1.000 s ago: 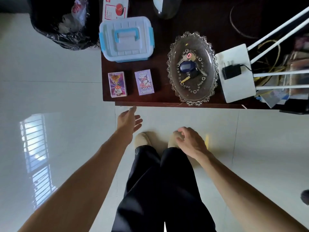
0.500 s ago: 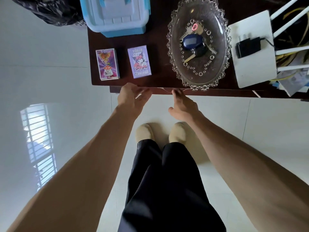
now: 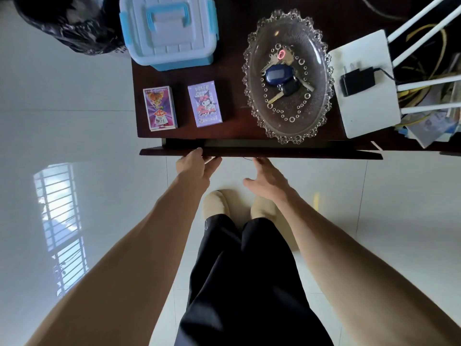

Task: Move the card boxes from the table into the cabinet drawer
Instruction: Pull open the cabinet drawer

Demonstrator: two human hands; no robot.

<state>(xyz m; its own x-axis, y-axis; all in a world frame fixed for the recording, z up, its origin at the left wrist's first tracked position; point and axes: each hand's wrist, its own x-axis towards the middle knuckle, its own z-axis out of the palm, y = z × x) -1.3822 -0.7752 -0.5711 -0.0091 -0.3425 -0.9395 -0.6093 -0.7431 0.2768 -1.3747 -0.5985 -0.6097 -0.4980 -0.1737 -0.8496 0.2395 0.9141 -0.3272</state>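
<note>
— Pulling is under way: the drawer (image 3: 259, 153) has been drawn slightly out by the left hand (image 3: 195, 168), gripped on its front; half a second ago it was shut.

— The right hand (image 3: 268, 182) is held open beneath. Both card boxes (image 3: 159, 108) (image 3: 204, 103) lie untouched on the table (image 3: 234, 78), far left.

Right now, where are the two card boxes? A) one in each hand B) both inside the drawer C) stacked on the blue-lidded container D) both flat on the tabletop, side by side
D: the purple-and-orange card box and the lilac "Poker" card box lie flat, apart, on the table, while the left hand is on the slightly open drawer front.
</note>
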